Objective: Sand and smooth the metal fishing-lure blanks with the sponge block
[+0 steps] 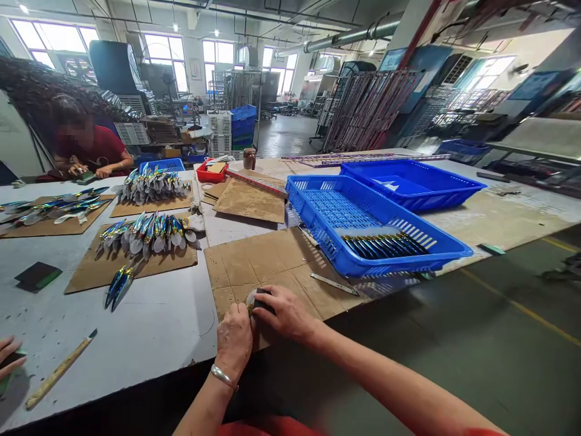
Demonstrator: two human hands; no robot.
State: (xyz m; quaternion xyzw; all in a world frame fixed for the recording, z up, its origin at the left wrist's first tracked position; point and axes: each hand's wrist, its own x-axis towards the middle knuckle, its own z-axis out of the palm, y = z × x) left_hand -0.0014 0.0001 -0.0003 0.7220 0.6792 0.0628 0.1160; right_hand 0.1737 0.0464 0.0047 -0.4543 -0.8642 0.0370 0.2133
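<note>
So both hands are working close together at the near edge of the worktop (177,321). The left hand (235,339) is pinching a small shiny piece (250,299) with a pale rounded tab, and the right hand (287,312) is gripping a dark block (264,301) right beside it. That piece is sitting over a cardboard sheet (254,260) lying along the near edge. My guess is they're rubbing it down with the block, so the next move is probably calling for a firm left pinch and light strokes that aren't catching the tab.

Toward the sheet's right side a thin blade-like tool (333,283) is lying, and past it a blue basket (313,206) is holding a row of dark shiny pieces (385,245). Left of the sheet, a pile of tabbed pieces (147,233) is resting on more cardboard.

Hard to make out: fingers are covering most of the pinched piece, and I'm not seeing the block's working face. Another person's hand (8,357) is getting cut off over the worktop's left end.
</note>
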